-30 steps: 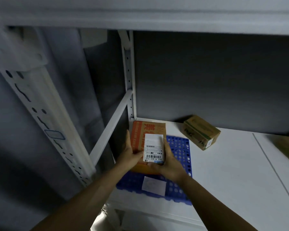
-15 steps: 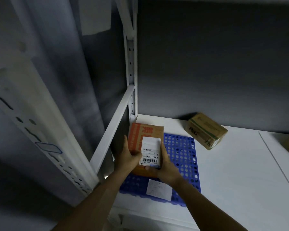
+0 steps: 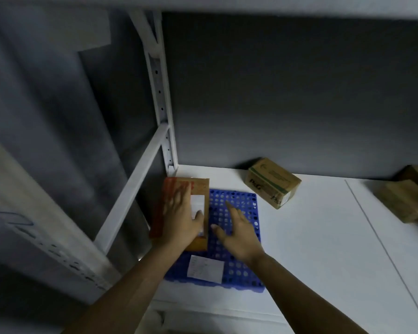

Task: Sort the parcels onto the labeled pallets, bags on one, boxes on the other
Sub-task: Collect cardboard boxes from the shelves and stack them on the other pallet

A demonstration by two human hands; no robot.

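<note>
An orange and brown cardboard box with a white shipping label lies on the left side of the blue perforated pallet, on the white shelf. My left hand rests flat on top of this box, fingers straight. My right hand hovers open just above the pallet's bare middle, fingers spread, clear of the box. A white paper label sits on the pallet's near edge. A brown box with green print lies tilted on the shelf behind the pallet.
A white shelf upright and diagonal brace stand just left of the pallet. Another brown box sits at the far right of the shelf. A dark back wall closes the shelf, and an upper shelf hangs overhead.
The orange box, held in both hands before, now lies on the pallet's left side. My right hand has let go and moved right; my left hand now lies flat on the box.
</note>
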